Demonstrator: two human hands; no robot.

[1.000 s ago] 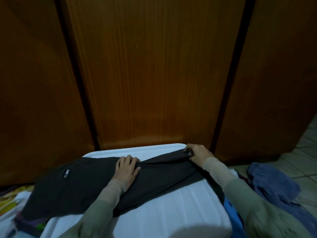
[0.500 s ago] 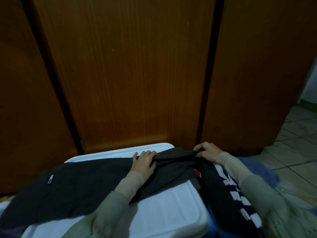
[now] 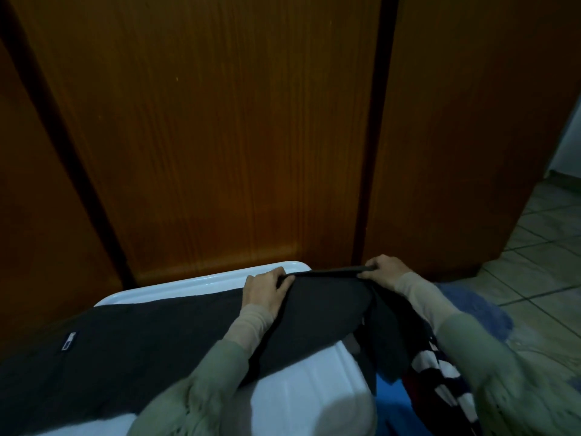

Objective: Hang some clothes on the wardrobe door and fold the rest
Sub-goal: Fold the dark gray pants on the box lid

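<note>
Dark grey garment (image 3: 151,344) lies spread across a white plastic lid (image 3: 292,398), reaching from the lid's left end to its far right corner. Small label patch visible on the cloth near the left end. Garment's left part runs out of view at the picture's left edge; its full shape cannot be made out.

Left hand (image 3: 264,292) sits on the garment near the lid's far edge, fingers curled over and pinching the cloth's far hem. Right hand (image 3: 385,272) is just past the lid's far right corner, gripping the same hem. Between the two hands the hem is pulled into a taut, thin line. Fingertips of both hands are tucked under cloth, partly hidden.

Off the lid's right edge more of the dark cloth hangs down, overlapping a black-and-white striped garment (image 3: 437,372); where one ends and the other begins is hard to tell in the dim light. Blue cloth (image 3: 396,416) shows below it, cut off by the bottom edge.

Both forearms in pale green sleeves cover the lid's near side. Wooden wardrobe doors (image 3: 220,136) stand directly behind the lid. A blue mat (image 3: 478,309) lies on the tiled floor (image 3: 544,256) at right.
</note>
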